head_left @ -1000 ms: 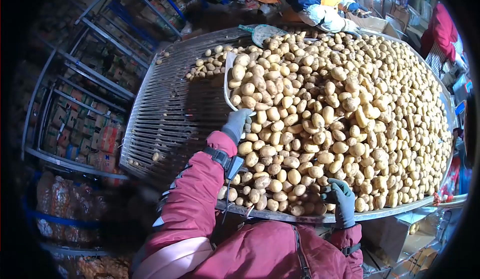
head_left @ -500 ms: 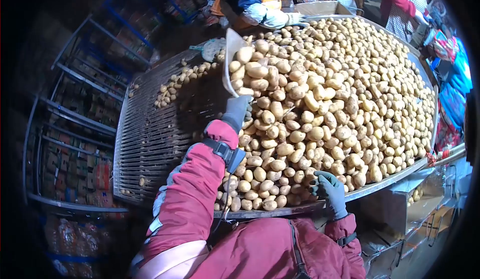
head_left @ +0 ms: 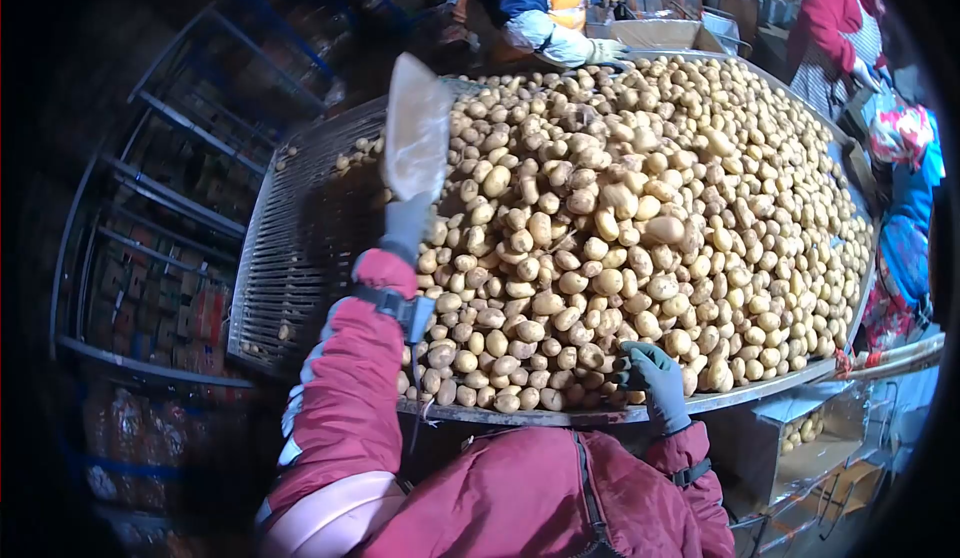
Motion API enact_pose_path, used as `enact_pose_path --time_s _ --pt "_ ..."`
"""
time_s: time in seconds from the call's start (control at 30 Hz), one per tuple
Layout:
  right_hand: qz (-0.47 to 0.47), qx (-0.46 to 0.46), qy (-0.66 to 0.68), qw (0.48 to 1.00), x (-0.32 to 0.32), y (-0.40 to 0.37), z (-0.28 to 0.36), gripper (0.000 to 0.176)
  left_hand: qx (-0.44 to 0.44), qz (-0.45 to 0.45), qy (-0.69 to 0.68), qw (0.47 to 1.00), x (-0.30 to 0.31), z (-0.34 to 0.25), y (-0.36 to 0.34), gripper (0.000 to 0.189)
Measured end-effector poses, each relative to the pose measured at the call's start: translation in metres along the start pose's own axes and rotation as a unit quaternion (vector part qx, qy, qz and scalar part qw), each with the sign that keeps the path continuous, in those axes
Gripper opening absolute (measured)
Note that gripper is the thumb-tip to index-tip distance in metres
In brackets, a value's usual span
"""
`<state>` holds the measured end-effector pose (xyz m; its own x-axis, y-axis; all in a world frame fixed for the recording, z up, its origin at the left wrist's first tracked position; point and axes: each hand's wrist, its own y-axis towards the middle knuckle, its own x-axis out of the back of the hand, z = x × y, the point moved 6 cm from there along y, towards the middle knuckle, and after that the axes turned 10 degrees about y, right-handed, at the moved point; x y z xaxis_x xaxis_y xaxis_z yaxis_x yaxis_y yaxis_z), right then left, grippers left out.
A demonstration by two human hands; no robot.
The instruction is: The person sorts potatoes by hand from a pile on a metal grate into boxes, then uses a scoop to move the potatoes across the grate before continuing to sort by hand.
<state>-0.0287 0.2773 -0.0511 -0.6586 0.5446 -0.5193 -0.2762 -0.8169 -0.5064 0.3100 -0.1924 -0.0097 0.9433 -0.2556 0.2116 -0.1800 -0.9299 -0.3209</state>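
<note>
My left hand (head_left: pixel 408 220), in a grey glove, grips the lower end of a pale scoop (head_left: pixel 417 133). The scoop is tilted up over the left edge of a large heap of potatoes (head_left: pixel 640 238), and no potatoes show in it. My right hand (head_left: pixel 655 383), in a grey-green glove, rests at the near rim of the table (head_left: pixel 560 419). Its fingers are loosely bent and apart beside the nearest potatoes, with nothing seen in them.
A slatted metal grate (head_left: pixel 285 278) with a few potatoes lies left of the heap. Across the table a person's gloved hand (head_left: pixel 605 52) touches the potatoes near a cardboard box (head_left: pixel 668 36). Another person (head_left: pixel 835 33) stands at the back right. Metal rails (head_left: pixel 180 208) are at the left.
The scoop, full of potatoes before, is now empty and has moved left with my left hand. Potatoes have tumbled onto the heap. My right hand has barely moved.
</note>
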Motion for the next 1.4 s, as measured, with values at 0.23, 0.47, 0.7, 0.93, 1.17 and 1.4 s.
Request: enact_pose_path --time_s 0.23,0.47,0.7,0.93,1.17,1.4 --pt "0.025 -0.038 -0.033 0.998 -0.022 0.004 0.003 0.03 0.064 -0.31 0.242 0.917 0.254 0.148 -0.106 0.03" --pt "0.031 -0.057 -0.068 0.996 -0.047 0.014 -0.013 0.029 0.174 -0.215 0.112 0.954 0.23 0.245 -0.115 0.033" --pt "0.044 -0.07 -0.061 0.995 -0.083 0.018 -0.025 0.032 0.197 -0.133 0.089 0.967 0.064 0.137 -0.118 0.032" --pt "0.128 0.055 -0.233 0.963 -0.07 0.062 -0.077 0.024 0.18 -0.038 0.055 0.981 -0.004 0.084 -0.131 0.033" --pt "0.007 -0.068 -0.183 0.981 -0.124 0.023 -0.045 0.022 0.121 0.02 0.045 0.991 -0.096 0.04 -0.116 0.03" --pt "0.008 -0.061 -0.167 0.984 -0.128 -0.01 -0.02 0.033 -0.143 -0.002 0.181 0.973 -0.171 0.029 -0.056 0.047"
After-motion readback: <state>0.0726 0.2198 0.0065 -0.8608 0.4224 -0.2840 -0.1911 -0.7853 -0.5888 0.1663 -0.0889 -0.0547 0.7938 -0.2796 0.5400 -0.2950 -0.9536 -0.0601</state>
